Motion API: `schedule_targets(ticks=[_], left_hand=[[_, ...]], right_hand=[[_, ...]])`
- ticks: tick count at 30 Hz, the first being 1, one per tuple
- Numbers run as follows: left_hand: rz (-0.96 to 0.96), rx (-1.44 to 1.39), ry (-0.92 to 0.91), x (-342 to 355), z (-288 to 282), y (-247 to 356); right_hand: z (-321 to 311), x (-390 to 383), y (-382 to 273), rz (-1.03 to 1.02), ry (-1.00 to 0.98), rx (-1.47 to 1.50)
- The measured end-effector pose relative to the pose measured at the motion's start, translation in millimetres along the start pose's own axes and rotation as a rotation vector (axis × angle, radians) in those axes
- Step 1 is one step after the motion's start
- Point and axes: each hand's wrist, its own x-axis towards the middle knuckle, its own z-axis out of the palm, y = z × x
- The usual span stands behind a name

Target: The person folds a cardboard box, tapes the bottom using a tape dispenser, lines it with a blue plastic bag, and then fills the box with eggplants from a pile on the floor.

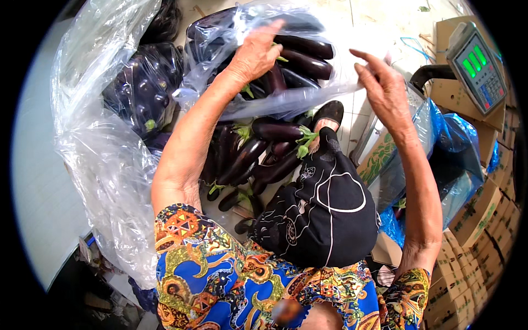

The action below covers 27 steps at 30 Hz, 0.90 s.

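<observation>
A clear plastic bag lies spread in front of me, with several dark purple eggplants in it. Over the bag's left part is my left hand, index finger stretched out and the others slightly bent. It touches or hovers just above the film; I cannot tell which. My right hand is raised beside the bag's right edge, its fingers apart and nothing visible in them. Loose eggplants with green stems are heaped on the floor between my arms and my feet.
To the left stands another filled bag of eggplants, beside a long crumpled plastic sheet. A scale with a lit display rises at the right, over a carton lined with blue plastic. Stacked cardboard boxes fill the right rim.
</observation>
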Motion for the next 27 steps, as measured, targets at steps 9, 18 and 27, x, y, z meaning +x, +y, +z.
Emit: schedule_targets(ticks=[9, 18, 27], left_hand=[[-0.403, 0.206, -0.912, -21.6, 5.4, 16.7], [0.18, -0.076, -0.112, 36.9, 75.0, 14.7], [0.245, 0.344, -0.486, 69.7, 113.8, 25.7]], right_hand=[[-8.8, -7.5, -25.6, 0.03, -0.049, -0.1], [3.5, 1.0, -40.4, -0.118, -0.061, -0.051], [2.0, -9.7, -4.1, -0.2, -0.047, -0.152]])
